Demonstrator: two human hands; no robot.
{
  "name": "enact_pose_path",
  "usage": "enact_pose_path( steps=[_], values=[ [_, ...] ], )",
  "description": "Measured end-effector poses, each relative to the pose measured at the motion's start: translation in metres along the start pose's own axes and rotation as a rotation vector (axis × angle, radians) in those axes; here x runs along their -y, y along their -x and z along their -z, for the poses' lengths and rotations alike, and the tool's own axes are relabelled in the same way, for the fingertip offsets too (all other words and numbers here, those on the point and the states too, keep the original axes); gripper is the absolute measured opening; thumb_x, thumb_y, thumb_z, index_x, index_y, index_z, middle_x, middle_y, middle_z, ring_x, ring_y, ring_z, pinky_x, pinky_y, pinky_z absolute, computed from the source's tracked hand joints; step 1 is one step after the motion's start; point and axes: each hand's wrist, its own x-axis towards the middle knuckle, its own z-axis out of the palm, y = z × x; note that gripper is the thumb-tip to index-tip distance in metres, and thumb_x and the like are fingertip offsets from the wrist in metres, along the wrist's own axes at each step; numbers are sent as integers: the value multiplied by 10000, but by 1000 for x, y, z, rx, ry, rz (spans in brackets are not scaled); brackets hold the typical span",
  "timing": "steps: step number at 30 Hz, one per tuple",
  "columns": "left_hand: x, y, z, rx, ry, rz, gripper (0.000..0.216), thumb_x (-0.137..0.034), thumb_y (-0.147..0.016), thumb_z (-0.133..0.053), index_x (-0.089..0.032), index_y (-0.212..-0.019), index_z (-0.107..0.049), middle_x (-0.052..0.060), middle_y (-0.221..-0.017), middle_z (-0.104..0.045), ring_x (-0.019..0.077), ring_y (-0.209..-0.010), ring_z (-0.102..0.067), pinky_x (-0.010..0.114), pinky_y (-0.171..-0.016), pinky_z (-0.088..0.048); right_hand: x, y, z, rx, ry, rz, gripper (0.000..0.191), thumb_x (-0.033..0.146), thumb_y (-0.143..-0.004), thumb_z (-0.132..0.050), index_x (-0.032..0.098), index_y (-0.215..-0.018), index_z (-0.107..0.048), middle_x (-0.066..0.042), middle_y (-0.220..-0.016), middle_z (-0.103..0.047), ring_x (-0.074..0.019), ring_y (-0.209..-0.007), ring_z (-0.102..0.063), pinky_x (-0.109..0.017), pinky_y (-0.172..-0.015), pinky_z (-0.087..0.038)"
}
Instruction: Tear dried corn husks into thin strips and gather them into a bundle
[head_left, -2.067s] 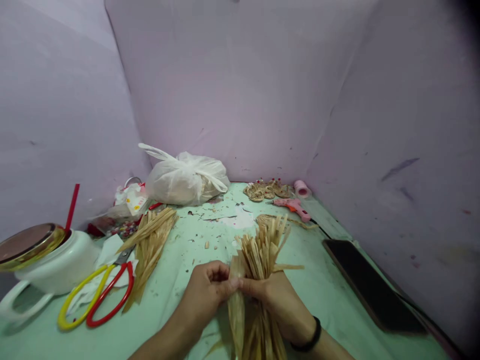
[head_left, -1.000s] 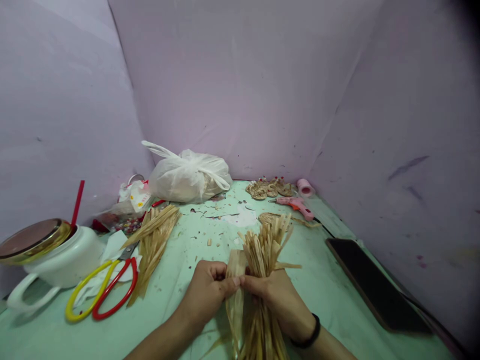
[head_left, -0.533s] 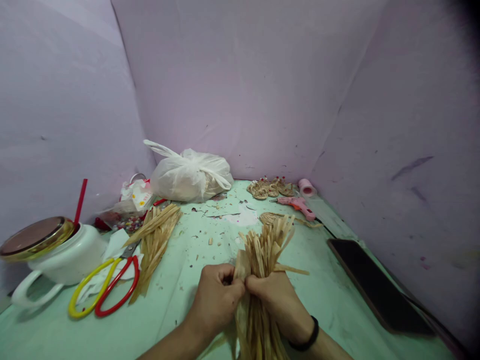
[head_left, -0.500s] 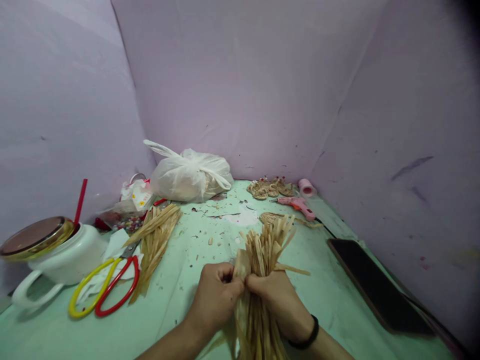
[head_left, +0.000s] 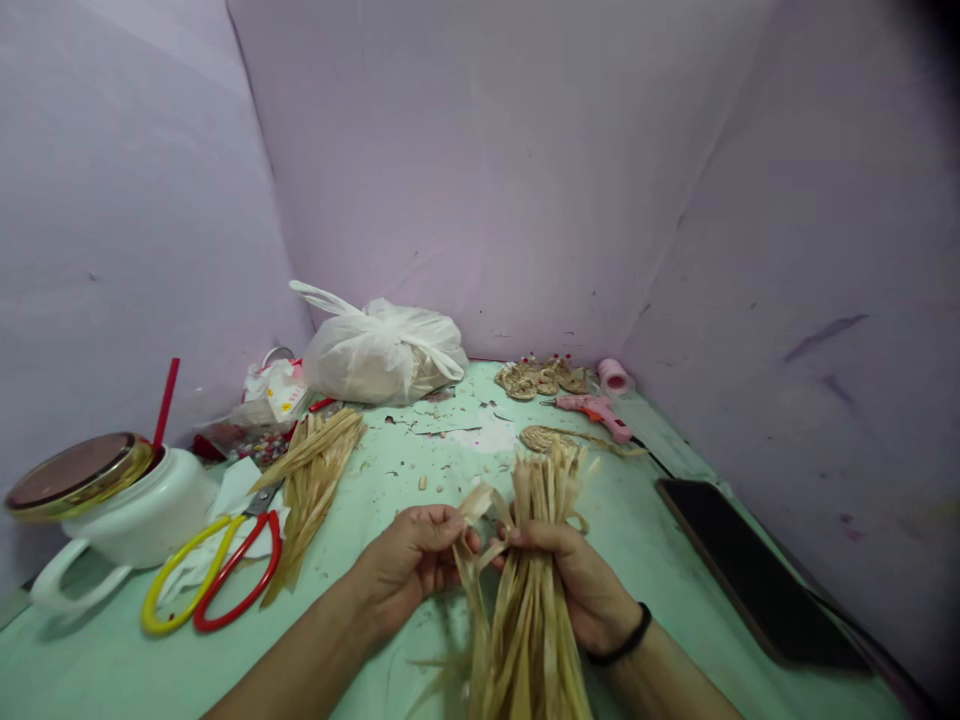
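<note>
A thick bundle of dry tan fibre strips (head_left: 541, 600) stands upright at the front middle, its lower end running out of view. My right hand (head_left: 574, 575), with a black band on the wrist, is closed round the bundle near its top. To its left, my left hand (head_left: 420, 560) pinches one pale strip (head_left: 484, 500), which bends in a loop toward the bundle. Part of that strip hangs down along the bundle's left side. The fingers of both hands nearly meet, and some fingertips are hidden behind the strips.
Scissors (head_left: 214, 570) with yellow and red handles lie left, near more strips (head_left: 315, 490) and a white mug (head_left: 142, 510) with a lid. A white plastic bag (head_left: 382, 355) sits behind. A coiled braid (head_left: 547, 438), pink glue gun (head_left: 596, 410) and dark phone (head_left: 757, 570) lie right.
My left hand has moved left from the bundle, drawing the pale strip out into a loop. My right hand has shifted slightly right and now wraps the bundle.
</note>
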Motion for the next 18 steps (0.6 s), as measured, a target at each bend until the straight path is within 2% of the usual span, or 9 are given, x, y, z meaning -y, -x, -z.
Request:
enact_pose_path(
  steps=[4, 7, 10, 14, 18],
  values=[
    [-14, 2, 8, -39, 107, -17, 164, -173, -642, -660, -134, -613, -504, -22, -499, -520, 107, -501, -554, 197, -495, -429, 13, 0, 6, 10, -156, 56, 84, 71, -513, -553, 138, -558, -573, -2, -516, -612, -101, -462, -565, -199, -482, -458],
    [-27, 6, 13, -48, 114, -12, 128, -156, -668, -612, -140, -638, -488, -51, -440, -445, 46, -361, -421, 128, -360, -296, 25, 3, 15, 29, -157, 123, 179, 43, -508, -568, 163, -640, -588, 46, -500, -566, -79, -408, -514, -175, -402, -432],
    [-39, 10, 19, -71, 11, -9, 123, -146, -676, -579, -138, -612, -474, -49, -413, -444, 1, -281, -267, 117, -300, -126, 38, 9, 24, 85, -52, 112, 154, 58, -540, -616, 142, -669, -602, 38, -525, -555, -37, -367, -443, -115, -332, -356],
    [-47, 13, 23, -121, -160, 5, 148, -159, -656, -580, -139, -567, -463, -33, -383, -469, -13, -254, -207, 128, -292, -71, 47, 17, 27, 106, 52, 39, 68, 112, -591, -648, 111, -648, -611, 60, -408, -445, -3, -303, -340, -74, -294, -278],
    [-46, 16, 17, -155, -327, -45, 196, -258, -660, -595, -157, -565, -456, -16, -389, -522, -4, -236, -213, 153, -290, -52, 44, 18, 23, 23, 106, 59, 66, 142, -602, -658, 107, -638, -614, 53, -395, -454, -18, -329, -387, -84, -327, -325]
  ],
)
